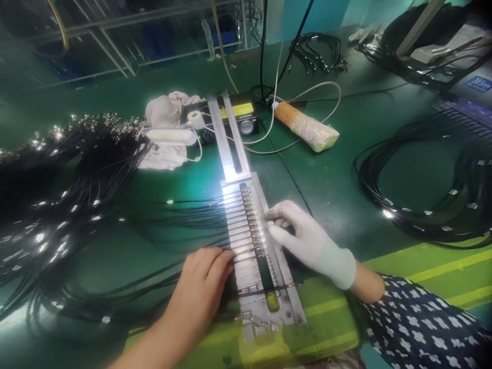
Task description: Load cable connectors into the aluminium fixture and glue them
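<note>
A metal slotted fixture (241, 266) lies lengthwise in the middle, with thin black cables (200, 220) laid across its slots and their bared ends in a row along its centre. My bare left hand (207, 271) is closed at the fixture's left edge, its fingertips at a cable; what they pinch is too small to make out. On the right edge, my right hand (303, 238) in a white glove has its fingers bent together against the metal rail, and anything between them is hidden. One cable (265, 289) crosses the fixture nearer to me.
Piled cables with shiny ends (77, 179) fill the left. Behind the fixture stand a black control box (246, 125), a white cloth (165, 156) and a wrapped wooden-handled tool (303, 125). Coiled cables (369, 179) lie right; a green mat (330, 318) borders the front.
</note>
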The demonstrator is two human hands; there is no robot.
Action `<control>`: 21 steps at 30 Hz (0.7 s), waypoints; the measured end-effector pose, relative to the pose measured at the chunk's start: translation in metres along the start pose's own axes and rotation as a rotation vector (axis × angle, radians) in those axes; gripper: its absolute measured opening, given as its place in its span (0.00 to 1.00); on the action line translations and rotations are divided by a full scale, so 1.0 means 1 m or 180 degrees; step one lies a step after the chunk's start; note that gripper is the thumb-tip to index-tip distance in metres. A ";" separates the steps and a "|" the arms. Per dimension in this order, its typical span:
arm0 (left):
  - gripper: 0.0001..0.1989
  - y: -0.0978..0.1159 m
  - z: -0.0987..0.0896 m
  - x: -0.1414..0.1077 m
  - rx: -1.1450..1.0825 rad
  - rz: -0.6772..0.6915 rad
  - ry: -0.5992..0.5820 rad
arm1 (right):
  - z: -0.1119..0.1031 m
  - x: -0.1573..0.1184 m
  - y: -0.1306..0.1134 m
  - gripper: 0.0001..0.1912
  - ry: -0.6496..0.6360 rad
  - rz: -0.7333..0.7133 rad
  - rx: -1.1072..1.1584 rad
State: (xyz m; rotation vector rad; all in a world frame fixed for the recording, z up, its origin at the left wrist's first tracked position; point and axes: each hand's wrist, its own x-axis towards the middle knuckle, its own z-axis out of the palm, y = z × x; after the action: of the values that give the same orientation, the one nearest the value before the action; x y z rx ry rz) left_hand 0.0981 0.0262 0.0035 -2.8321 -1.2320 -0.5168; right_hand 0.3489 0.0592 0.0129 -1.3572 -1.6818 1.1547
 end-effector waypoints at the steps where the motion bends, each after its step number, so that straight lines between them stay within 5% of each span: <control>1: 0.08 -0.001 0.000 0.000 0.0010 -0.0050 -0.0028 | 0.000 0.000 0.000 0.09 -0.0007 0.0000 -0.0001; 16: 0.08 -0.003 -0.021 0.008 -0.1170 -0.0405 -0.0236 | 0.000 0.000 0.002 0.09 0.0004 -0.0025 -0.0021; 21: 0.09 0.005 -0.014 0.000 -0.1016 -0.0133 -0.0024 | 0.000 0.000 0.002 0.08 0.0054 -0.0078 -0.0058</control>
State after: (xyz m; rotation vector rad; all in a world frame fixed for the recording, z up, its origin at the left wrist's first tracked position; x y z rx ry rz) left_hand 0.0969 0.0207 0.0175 -3.0703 -1.3201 -0.7697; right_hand 0.3495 0.0589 0.0110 -1.3501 -1.6962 1.1138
